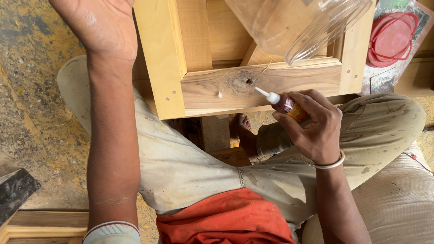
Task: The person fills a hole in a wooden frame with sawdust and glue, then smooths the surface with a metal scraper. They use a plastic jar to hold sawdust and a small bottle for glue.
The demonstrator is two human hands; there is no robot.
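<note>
Glue bottle [287, 105], small, light, likely squeezable, sits wrapped in right hand [312, 124], nozzle toward eleven o'clock at knot [242, 82]; left hand [106, 27] holds nothing visible.

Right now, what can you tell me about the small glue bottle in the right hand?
The small glue bottle is held in the right hand, fingers wrapped around its body. It looks like clear plastic holding dark reddish liquid, with a yellow label partly hidden by the fingers. A white tapered nozzle points up and left toward a dark knot hole in the wooden frame, its tip just short of the hole. The bottle lies tilted, nearly horizontal. A small white drop sits on the wood nearby.
</note>
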